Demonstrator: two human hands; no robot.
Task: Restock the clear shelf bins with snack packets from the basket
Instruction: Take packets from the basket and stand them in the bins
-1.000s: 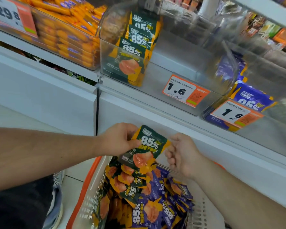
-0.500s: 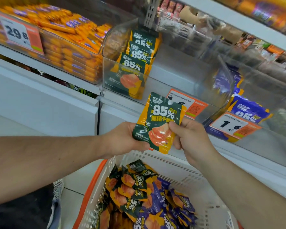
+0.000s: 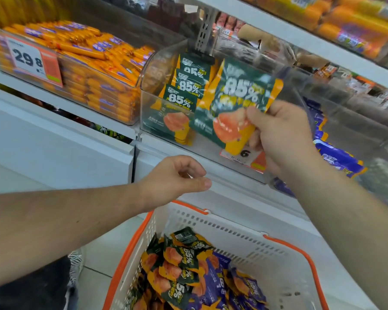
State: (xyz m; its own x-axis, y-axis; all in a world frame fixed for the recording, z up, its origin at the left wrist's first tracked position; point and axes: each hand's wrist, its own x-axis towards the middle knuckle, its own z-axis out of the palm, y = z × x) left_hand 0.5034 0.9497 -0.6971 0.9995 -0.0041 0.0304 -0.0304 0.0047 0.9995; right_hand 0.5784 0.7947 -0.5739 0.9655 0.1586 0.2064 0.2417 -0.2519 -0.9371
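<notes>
Green packet (image 3: 238, 108) is pinched in the right hand (image 3: 280, 135), up at the clear bin (image 3: 157, 108) – a few green ones stand there, with lots of room left. Left hand (image 3: 175, 180) hangs loose, holding nothing. Many packets wait in the basket (image 3: 233, 222) – white shop shelf (image 3: 61, 148) behind

Orange sausage packs (image 3: 94, 70) lying stacked left of shelf upright (image 3: 205, 27), filling that space. Price tag "29.8" (image 3: 33, 61) hanging in front of them, far left of upright. More orange sausages (image 3: 356, 23) sitting on upper shelf, up and right of upright. White cabinet (image 3: 61, 151) standing below upright. Floor tiles (image 3: 112, 249) showing further down. Dark trouser leg (image 3: 29, 289) and patterned shoe (image 3: 75, 265) showing far below-left of upright.
</notes>
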